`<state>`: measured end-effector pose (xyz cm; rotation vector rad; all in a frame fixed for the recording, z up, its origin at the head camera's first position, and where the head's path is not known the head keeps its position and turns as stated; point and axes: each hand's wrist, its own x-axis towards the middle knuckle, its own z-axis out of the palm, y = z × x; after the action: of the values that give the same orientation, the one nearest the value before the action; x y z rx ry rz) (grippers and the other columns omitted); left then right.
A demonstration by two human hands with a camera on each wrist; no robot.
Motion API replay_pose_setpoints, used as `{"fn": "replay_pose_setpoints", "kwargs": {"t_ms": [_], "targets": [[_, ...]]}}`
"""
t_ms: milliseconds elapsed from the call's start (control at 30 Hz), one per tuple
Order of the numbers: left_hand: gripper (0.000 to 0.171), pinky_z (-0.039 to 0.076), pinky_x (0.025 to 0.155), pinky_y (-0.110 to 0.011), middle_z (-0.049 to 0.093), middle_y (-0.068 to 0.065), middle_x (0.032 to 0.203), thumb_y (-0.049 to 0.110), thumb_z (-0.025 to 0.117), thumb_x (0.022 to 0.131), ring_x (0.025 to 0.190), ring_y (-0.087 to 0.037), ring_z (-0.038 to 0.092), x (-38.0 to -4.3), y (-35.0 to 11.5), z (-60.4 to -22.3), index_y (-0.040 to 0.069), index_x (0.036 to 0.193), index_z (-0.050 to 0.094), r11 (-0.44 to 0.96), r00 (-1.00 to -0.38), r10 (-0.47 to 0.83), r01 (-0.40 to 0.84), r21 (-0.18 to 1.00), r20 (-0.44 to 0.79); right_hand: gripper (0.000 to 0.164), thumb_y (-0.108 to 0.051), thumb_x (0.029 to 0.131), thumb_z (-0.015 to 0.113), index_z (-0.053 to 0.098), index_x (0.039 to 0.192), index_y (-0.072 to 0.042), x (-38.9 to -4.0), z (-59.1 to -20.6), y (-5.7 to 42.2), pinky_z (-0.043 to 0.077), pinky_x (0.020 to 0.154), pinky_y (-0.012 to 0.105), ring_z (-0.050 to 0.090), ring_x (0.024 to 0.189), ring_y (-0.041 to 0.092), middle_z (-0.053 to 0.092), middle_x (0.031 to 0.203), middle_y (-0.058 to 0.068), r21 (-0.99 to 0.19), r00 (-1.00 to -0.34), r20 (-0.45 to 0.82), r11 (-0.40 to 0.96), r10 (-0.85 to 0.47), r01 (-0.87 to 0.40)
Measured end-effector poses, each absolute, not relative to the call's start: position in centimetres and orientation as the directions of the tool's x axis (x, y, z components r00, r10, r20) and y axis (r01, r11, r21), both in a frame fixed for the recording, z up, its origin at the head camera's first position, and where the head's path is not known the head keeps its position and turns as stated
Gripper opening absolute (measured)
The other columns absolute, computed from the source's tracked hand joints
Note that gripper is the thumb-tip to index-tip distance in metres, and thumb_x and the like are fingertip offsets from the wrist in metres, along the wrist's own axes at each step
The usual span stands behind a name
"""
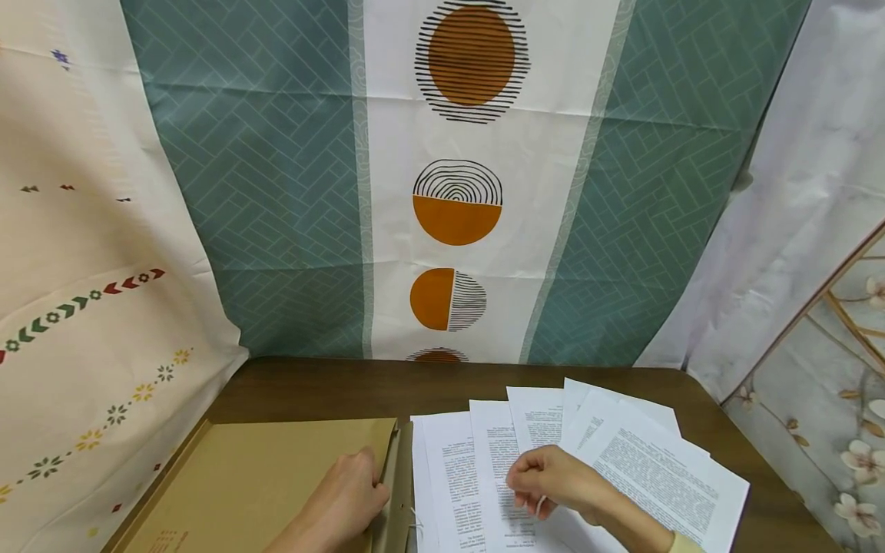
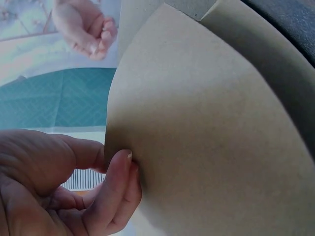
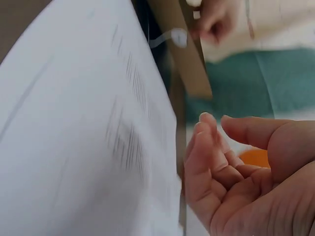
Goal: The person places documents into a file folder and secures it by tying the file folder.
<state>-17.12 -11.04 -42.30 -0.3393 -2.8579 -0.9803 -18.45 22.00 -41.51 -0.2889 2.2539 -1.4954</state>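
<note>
A brown cardboard file folder lies at the left front of the table. My left hand pinches the right edge of its cover between thumb and fingers. In the left wrist view, the cover is bent and lifted a little. Over the fanned printed sheets hovers my right hand, its fingers loosely bent. The right wrist view shows a gap between thumb and fingertips, with nothing held there. A white string shows at the folder's edge.
The dark wooden table ends at a green and white patterned cloth hanging behind it. Cream cloth hangs at the left, and a pale floral cloth at the right. The sheets overlap beside the folder's spine.
</note>
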Motion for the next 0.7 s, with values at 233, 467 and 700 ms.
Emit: {"fn": "replay_pose_setpoints", "kwargs": {"t_ms": [233, 467, 700], "targets": [[0.021, 0.033, 0.047, -0.027, 0.047, 0.000, 0.062, -0.003, 0.065, 0.076, 0.054, -0.014, 0.042, -17.2, -11.2, -42.4, 0.009, 0.072, 0.048, 0.759, -0.972, 0.185, 0.236, 0.606, 0.147, 0.023, -0.015, 0.097, 0.068, 0.067, 0.107, 0.005, -19.3, -40.7, 30.0, 0.054, 0.068, 0.038, 0.059, 0.075, 0.021, 0.064, 0.083, 0.006, -0.855, -0.942, -0.229, 0.514, -0.246, 0.074], [0.020, 0.036, 0.048, -0.027, 0.048, -0.002, 0.064, -0.001, 0.066, 0.079, 0.056, -0.016, 0.046, -17.2, -11.3, -42.5, 0.008, 0.075, 0.049, 0.756, -0.977, 0.182, 0.214, 0.619, 0.116, 0.036, -0.019, 0.097, 0.070, 0.063, 0.118, 0.009, -20.5, -39.8, 37.8, 0.054, 0.073, 0.037, 0.057, 0.085, 0.022, 0.064, 0.094, 0.005, -0.770, -0.972, -0.227, 0.622, -0.057, 0.143], [0.019, 0.037, 0.049, -0.028, 0.049, -0.002, 0.066, 0.000, 0.067, 0.080, 0.058, -0.017, 0.047, -17.3, -11.2, -42.3, 0.008, 0.075, 0.050, 0.757, -0.978, 0.183, 0.204, 0.621, 0.098, 0.050, -0.023, 0.098, 0.070, 0.055, 0.126, 0.016, -21.2, -39.7, 43.8, 0.054, 0.075, 0.037, 0.057, 0.089, 0.020, 0.067, 0.104, 0.003, -0.699, -0.978, -0.210, 0.701, -0.012, 0.141]]}}
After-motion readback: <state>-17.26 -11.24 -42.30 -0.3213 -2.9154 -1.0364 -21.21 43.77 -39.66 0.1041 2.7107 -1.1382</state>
